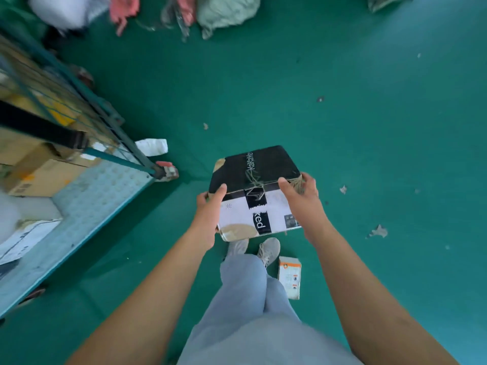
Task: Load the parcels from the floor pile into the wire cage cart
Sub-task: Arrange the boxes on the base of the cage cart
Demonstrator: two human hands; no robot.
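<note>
I hold a black-and-white box parcel [257, 191], tied with string, in front of me above the green floor. My left hand [210, 214] grips its left side with the thumb on top. My right hand [303, 198] grips its right side the same way. The wire cage cart [105, 117] stands to my left, with a pale blue studded deck [87, 204] and teal bars. Cardboard boxes [39, 175] and white parcels [23, 238] lie inside it. The box is to the right of the cart, apart from it.
A small white-and-orange packet [290, 276] lies on the floor by my right foot. A white packet [152, 146] lies beside the cart's corner wheel [167, 171]. Soft bags in pink, grey and white [184, 14] are piled at the far edge. Paper scraps dot the floor.
</note>
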